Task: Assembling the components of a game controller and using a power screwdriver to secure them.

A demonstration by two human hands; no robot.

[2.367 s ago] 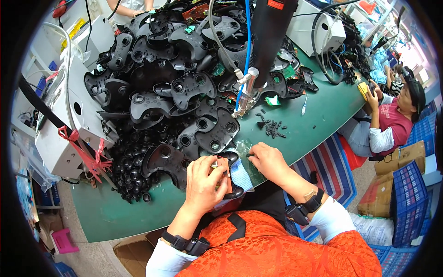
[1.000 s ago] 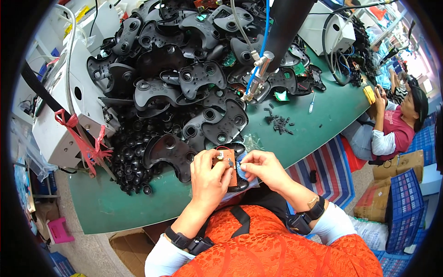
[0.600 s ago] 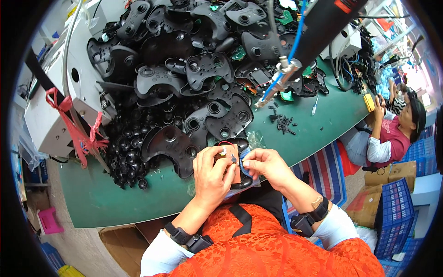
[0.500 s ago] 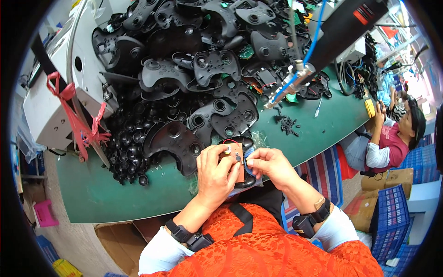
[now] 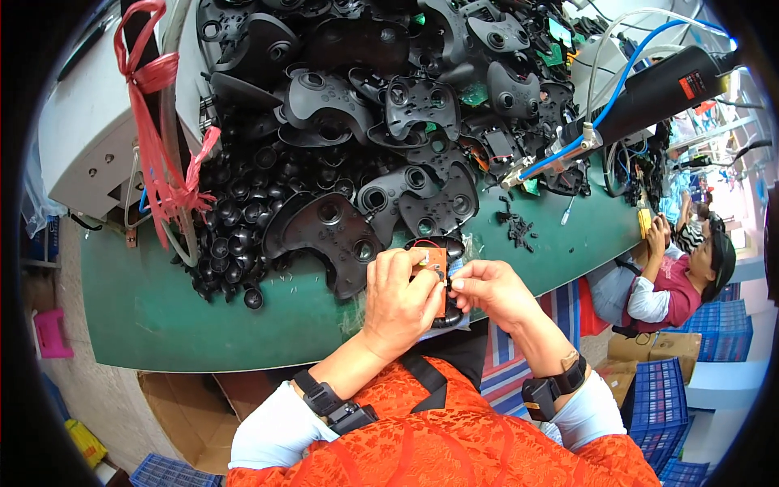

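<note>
My left hand (image 5: 396,302) is closed over an orange-brown circuit board (image 5: 436,258), its fingers pressing on the left side and face. The board lies on a black plastic housing (image 5: 449,321), partly hidden by my fingers; a thin red wire loops at its top. My right hand (image 5: 497,296) pinches thumb to fingertips at the board's right edge. What sits in that pinch is too small to make out. Just beyond lie black game controller shells (image 5: 320,235), and to their left a heap of small black cap-shaped parts (image 5: 235,235).
A large pile of controller shells covers the back of the green table (image 5: 187,333). A grey machine (image 5: 97,130) with pink ties stands left; a black cylindrical tool (image 5: 665,93) hangs right. Small black pieces (image 5: 515,226) lie under it. Another person (image 5: 673,280) sits at the right.
The view has shifted, so the table things sit differently in the picture. Both hands stay at the circuit board, the right still pinching at its right edge.
</note>
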